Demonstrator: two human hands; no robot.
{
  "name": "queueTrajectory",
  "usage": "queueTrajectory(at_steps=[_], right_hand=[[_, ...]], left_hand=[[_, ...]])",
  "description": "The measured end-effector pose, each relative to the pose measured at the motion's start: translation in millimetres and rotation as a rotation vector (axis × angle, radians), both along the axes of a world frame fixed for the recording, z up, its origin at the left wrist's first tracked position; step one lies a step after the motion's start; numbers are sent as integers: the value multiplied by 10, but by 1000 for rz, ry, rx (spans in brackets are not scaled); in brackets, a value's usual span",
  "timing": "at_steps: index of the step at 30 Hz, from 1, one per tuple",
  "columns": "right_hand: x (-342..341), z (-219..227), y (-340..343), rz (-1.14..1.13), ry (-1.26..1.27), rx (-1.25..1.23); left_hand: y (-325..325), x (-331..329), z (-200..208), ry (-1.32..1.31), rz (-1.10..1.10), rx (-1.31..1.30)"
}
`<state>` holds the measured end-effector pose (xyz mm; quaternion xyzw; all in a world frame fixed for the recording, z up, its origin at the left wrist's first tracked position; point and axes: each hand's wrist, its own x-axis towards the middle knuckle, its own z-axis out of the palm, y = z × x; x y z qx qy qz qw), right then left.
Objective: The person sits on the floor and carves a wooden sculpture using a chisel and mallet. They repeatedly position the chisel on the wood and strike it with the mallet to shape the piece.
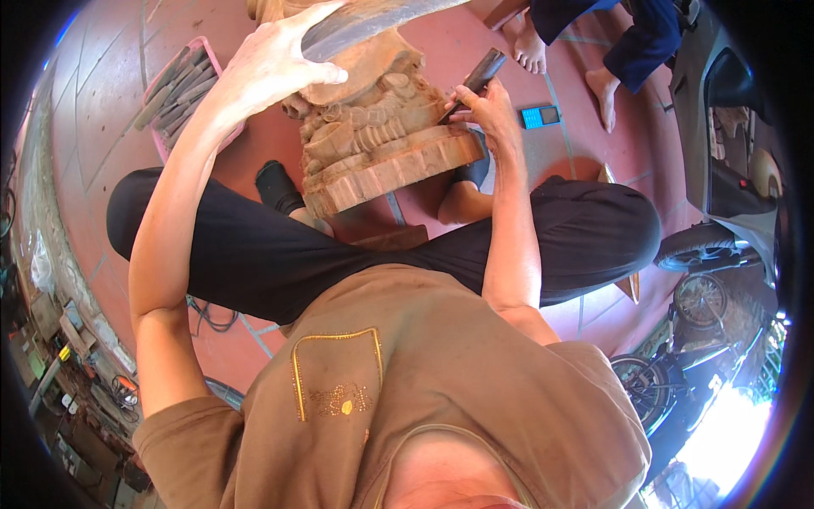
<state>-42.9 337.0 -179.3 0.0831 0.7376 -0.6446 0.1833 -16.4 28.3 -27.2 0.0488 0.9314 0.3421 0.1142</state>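
Far to the left of the carved wooden block [360, 140], a jumble of workshop clutter [72, 365] lines the rim of the view, its pieces mostly too small to tell. Nearer the block, on the same side, a pink basket [214, 58] sits on the red tiled floor [93, 93], filled with a bundle of long, dark tools [180, 89]. A foot in dark footwear [275, 187] rests just left of the block's lower end. Over the block's upper left part reaches the left hand [275, 64], thumb and forefinger wide apart, with the end of a flat grey piece [373, 25] between them; whether they press on it I cannot tell. That piece slants across the upper part of the block. The block itself stands between the folded legs in black trousers [254, 246], tilted, its scalloped base toward the wearer. At its right edge, the right hand [493, 110] has its fingers closed around a dark tool [485, 71], whose lower end is near the base. Right of the block lies a blue phone [541, 117]; beyond it, another person's bare feet [603, 97]. Farthest right of the block stands a motorbike [697, 246].
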Motion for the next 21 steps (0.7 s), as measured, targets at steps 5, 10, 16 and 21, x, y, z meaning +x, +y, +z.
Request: queueTrajectory(at_steps=[5, 10, 16, 21], right_hand=[[-38, 61, -30, 74, 54, 134], [0, 325, 19, -25, 80, 43], [64, 155, 29, -33, 73, 52], [139, 133, 71, 33, 100, 176]], left_hand=[[5, -32, -32, 10, -49, 75], [-38, 33, 26, 28, -15, 20], [-25, -15, -37, 29, -37, 32], [23, -64, -47, -52, -55, 85]])
